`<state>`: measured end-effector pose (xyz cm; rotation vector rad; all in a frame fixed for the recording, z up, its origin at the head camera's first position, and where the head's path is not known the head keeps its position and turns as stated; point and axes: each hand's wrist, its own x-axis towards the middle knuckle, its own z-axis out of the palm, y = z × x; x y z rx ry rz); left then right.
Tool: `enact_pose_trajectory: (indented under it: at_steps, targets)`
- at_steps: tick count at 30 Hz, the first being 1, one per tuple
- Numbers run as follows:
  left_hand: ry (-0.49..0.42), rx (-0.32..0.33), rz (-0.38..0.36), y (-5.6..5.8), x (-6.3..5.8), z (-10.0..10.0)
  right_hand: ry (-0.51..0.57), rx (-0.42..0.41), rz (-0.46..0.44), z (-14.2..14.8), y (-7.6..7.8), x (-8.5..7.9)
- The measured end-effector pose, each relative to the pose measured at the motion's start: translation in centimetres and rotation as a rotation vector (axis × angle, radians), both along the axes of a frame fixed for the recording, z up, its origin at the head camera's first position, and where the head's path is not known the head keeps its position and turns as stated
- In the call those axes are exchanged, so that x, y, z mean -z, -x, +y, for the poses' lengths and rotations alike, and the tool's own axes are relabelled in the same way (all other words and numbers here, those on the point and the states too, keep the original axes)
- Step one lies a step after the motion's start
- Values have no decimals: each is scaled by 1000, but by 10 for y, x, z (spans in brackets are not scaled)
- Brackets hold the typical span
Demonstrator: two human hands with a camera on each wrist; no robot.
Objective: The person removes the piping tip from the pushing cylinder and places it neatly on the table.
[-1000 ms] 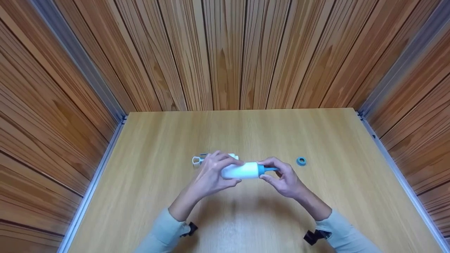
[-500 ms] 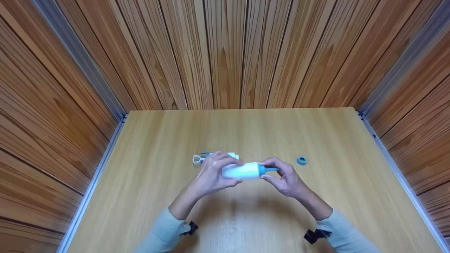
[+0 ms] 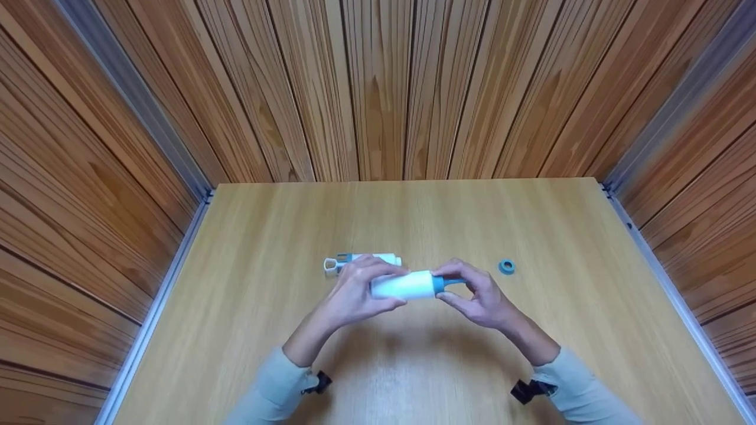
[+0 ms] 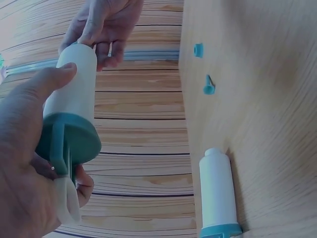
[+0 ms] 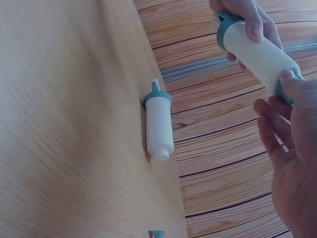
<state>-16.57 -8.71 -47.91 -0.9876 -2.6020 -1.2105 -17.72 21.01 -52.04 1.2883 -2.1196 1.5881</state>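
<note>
Between both hands a white-barrelled syringe (image 3: 404,285) lies roughly level above the table. My left hand (image 3: 360,292) grips its barrel near the teal flange (image 4: 74,139); a white plunger ring (image 4: 67,201) sticks out beside the palm in the left wrist view. My right hand (image 3: 475,298) pinches the teal collar (image 3: 438,284) at the barrel's other end with thumb and fingers. In the right wrist view, the right thumb and fingers (image 5: 285,114) partly hide that collar.
A second white syringe (image 5: 159,124) with a teal flange lies on the table (image 3: 283,224) beyond my left hand. Farther right sits a teal ring (image 3: 507,267). The left wrist view also shows a small teal nozzle (image 4: 209,88) near it. Wooden walls (image 3: 378,88) enclose the table.
Both hands keep their hold on the syringe, nearly still. The table things show slightly higher in the head view, and a little more of the second syringe is visible past my left hand.
</note>
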Motion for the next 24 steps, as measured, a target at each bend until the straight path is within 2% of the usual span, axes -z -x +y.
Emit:
enact_pose_trajectory:
  at_steps: [5, 7, 14, 18, 24]
  targets:
    - [24, -33, 6, -4, 0, 2, -8, 7, -156, 0, -4, 3]
    - [23, -41, 18, -5, 1, 3, 6, 16, -190, -1, -5, 3]
    - [25, -10, 92, -3, 4, 4, 21, 69, -209, -2, -7, 2]
    - [34, 25, 126, -1, 5, 4, 34, 49, -214, -2, -8, 5]
    - [51, 38, 130, 0, 3, 3, 54, 20, -214, -3, -10, 7]
